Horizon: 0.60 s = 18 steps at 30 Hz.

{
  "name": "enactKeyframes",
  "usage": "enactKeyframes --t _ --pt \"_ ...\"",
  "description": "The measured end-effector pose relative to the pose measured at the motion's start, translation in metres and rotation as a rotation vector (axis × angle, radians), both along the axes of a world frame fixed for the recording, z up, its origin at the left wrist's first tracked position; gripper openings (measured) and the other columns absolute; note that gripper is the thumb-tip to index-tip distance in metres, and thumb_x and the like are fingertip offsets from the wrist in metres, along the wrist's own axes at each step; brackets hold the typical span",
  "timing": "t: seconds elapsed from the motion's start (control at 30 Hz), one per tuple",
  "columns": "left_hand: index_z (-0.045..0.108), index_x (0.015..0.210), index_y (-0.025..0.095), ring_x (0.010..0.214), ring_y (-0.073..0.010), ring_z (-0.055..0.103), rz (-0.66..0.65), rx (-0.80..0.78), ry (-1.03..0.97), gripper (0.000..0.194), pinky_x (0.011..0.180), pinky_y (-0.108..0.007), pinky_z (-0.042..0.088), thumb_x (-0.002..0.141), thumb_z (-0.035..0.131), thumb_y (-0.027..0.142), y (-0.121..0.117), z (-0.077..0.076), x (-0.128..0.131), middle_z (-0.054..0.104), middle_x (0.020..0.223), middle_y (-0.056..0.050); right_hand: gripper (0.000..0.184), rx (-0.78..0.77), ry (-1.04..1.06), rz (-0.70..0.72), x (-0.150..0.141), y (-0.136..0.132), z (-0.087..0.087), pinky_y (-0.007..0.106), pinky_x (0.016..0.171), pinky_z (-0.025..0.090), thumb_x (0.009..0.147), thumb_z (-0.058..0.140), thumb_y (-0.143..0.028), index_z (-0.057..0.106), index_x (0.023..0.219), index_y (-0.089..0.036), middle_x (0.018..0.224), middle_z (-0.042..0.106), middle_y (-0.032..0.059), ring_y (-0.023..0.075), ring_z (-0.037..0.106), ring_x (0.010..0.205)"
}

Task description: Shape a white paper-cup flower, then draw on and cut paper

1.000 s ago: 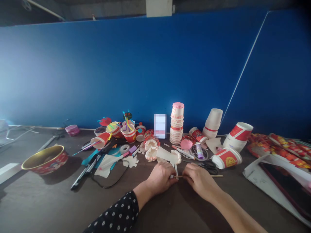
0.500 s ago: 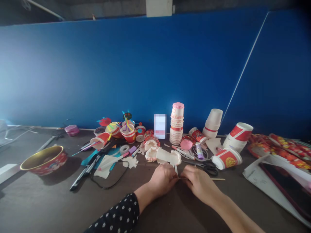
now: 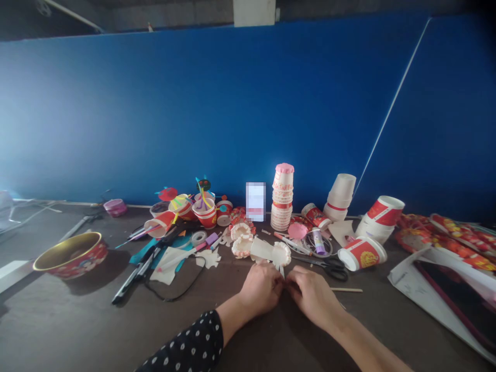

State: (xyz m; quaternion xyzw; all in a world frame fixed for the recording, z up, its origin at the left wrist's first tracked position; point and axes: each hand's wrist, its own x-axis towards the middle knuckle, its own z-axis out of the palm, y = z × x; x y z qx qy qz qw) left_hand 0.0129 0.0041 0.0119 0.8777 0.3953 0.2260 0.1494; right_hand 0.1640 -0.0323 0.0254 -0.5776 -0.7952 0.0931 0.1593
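Note:
My left hand [image 3: 260, 290] and my right hand [image 3: 312, 295] meet at the fingertips on the dark table [image 3: 77, 330], both pinched around a thin wooden stick [image 3: 346, 290] and a small strip of white paper [image 3: 281, 270]. The stick's free end pokes out to the right of my right hand. Just beyond my fingers lies a white paper cup [image 3: 267, 251] on its side, its rim cut into fringes. Black scissors [image 3: 329, 265] rest close behind my right hand.
A stack of cups [image 3: 282, 197] stands at the back centre, with red-and-white cups [image 3: 362, 252] toppled to its right. A gold-lined red bowl [image 3: 70, 254] sits at left. Pens, tape, paper scraps and decorated cups [image 3: 205, 213] crowd the middle. An open white box [image 3: 445, 289] lies at right.
Both hands drew closer together and slid slightly toward me. The stick shifted right, so more of it now shows past my right hand.

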Motion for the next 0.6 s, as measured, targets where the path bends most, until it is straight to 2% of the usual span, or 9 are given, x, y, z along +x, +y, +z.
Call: enactKeyframes --t 0.17,0.4,0.6 --pt "0.062 0.065 0.017 0.073 -0.0174 0.052 0.023 -0.005 0.045 0.015 0.068 -0.027 0.038 0.068 0.048 0.013 0.000 0.001 0.002 0.062 0.068 -0.004 0.022 -0.006 -0.050 0.017 0.001 -0.004 0.005 0.021 0.062 0.035 0.079 0.040 -0.014 0.062 0.075 -0.019 0.076 0.060 0.0032 0.0134 0.057 0.072" --pt "0.061 0.063 0.016 0.074 -0.0178 0.051 0.037 0.010 0.071 0.014 0.069 -0.029 0.037 0.069 0.049 0.016 -0.001 0.001 0.002 0.062 0.068 -0.004 0.024 0.001 -0.238 0.059 -0.002 -0.007 0.011 0.024 0.054 0.030 0.078 0.043 -0.017 0.066 0.072 -0.019 0.073 0.062 0.0037 0.0130 0.056 0.064" --pt "0.061 0.064 0.017 0.074 -0.0169 0.051 0.045 0.005 0.004 0.012 0.070 -0.028 0.036 0.069 0.050 0.016 -0.001 -0.004 -0.001 0.062 0.067 -0.003 0.025 0.043 -0.297 0.081 -0.004 -0.007 0.008 0.024 0.054 0.030 0.078 0.042 -0.014 0.065 0.070 -0.018 0.072 0.061 0.0050 0.0128 0.055 0.064"
